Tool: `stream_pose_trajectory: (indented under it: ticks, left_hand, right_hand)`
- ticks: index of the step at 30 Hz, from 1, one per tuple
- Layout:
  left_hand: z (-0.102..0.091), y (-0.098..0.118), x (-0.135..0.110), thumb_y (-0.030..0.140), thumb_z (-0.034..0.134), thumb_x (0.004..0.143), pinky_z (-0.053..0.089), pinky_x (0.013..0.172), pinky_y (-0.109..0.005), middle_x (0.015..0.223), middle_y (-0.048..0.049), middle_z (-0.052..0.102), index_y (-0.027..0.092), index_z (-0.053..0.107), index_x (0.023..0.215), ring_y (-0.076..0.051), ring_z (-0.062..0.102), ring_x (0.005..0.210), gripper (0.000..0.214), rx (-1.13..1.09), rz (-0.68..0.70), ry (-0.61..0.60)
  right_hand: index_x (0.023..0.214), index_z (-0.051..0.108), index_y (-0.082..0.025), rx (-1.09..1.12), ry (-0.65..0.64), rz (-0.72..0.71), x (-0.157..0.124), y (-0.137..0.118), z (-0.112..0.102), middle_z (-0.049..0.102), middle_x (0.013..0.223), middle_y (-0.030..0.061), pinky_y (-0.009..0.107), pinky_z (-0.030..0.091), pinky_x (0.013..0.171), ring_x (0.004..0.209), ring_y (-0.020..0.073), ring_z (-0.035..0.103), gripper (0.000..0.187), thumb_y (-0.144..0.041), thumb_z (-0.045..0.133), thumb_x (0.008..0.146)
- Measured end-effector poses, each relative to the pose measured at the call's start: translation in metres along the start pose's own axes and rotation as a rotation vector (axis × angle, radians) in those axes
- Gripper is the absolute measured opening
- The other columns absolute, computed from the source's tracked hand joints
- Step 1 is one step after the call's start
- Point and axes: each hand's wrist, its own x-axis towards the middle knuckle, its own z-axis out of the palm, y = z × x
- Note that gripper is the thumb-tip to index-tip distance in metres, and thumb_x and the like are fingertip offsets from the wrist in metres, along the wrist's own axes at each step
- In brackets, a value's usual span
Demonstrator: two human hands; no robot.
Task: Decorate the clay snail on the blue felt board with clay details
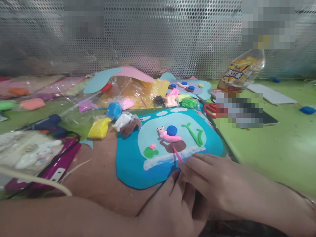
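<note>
My right hand [214, 174] is closed around a pink pointed modelling tool [178, 154]. Its tip lies over the brown clay patch on a blue foam sheet picture [125, 168]. Just below the sheet's lower edge, my left hand [172, 204] has its fingers curled together, close against the right hand; whatever they may hold is hidden. On the picture sits a pink clay snail [170, 135] with a blue shell [172, 130]. To its right is a green clay plant [196, 135], and at lower left a green clay shape [149, 152] with a pink flower [152, 146].
Bagged clay, including a yellow pack [99, 128] and a blue one [114, 110], lies behind the picture. Red-handled scissors [209, 109], a bottle [242, 70] and a phone [265, 115] are to the right. A glue gun [50, 125] lies left.
</note>
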Motion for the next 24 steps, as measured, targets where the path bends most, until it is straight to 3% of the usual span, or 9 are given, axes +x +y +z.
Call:
stream_pose_trajectory:
  ticks: [8, 13, 18, 24]
  left_hand:
    - [0.001, 0.0005, -0.0012, 0.02, 0.044, 0.088, 0.035, 0.092, -0.045, 0.102, -0.0138, 0.064, 0.013, 0.053, 0.114, -0.026, 0.061, 0.092, 0.029, 0.023, 0.008, -0.026]
    - [-0.002, -0.0007, 0.0024, 0.02, 0.037, 0.09, 0.041, 0.086, -0.042, 0.096, -0.0135, 0.066, 0.01, 0.056, 0.11, -0.025, 0.063, 0.084, 0.03, 0.028, -0.026, -0.062]
    - [-0.0006, 0.0002, 0.0011, 0.018, 0.045, 0.086, 0.037, 0.093, -0.043, 0.097, -0.0118, 0.066, 0.013, 0.055, 0.109, -0.026, 0.061, 0.093, 0.026, -0.007, 0.008, -0.03]
    - [0.0009, 0.0009, -0.0002, 0.017, 0.041, 0.087, 0.039, 0.09, -0.045, 0.096, -0.0132, 0.065, 0.011, 0.054, 0.11, -0.026, 0.062, 0.087, 0.027, 0.007, -0.004, -0.011]
  right_hand:
    - [0.09, 0.061, -0.011, 0.035, 0.005, 0.017, 0.0011, 0.0004, 0.001, 0.056, 0.081, 0.0084, 0.033, 0.043, 0.057, 0.075, 0.0211, 0.051, 0.015, -0.015, 0.048, 0.083]
    - [0.089, 0.06, -0.011, 0.044, 0.007, 0.015, 0.0008, 0.0007, 0.0001, 0.056, 0.08, 0.0088, 0.032, 0.042, 0.057, 0.074, 0.0202, 0.05, 0.016, -0.015, 0.046, 0.085]
    - [0.085, 0.06, -0.013, 0.051, 0.008, 0.019, 0.0, 0.0007, -0.0003, 0.055, 0.078, 0.0075, 0.033, 0.041, 0.057, 0.072, 0.0196, 0.049, 0.014, -0.013, 0.046, 0.084]
    - [0.086, 0.061, -0.011, 0.024, 0.022, 0.007, 0.0014, -0.0005, -0.0008, 0.054, 0.078, 0.008, 0.033, 0.041, 0.055, 0.07, 0.0196, 0.049, 0.015, -0.015, 0.046, 0.085]
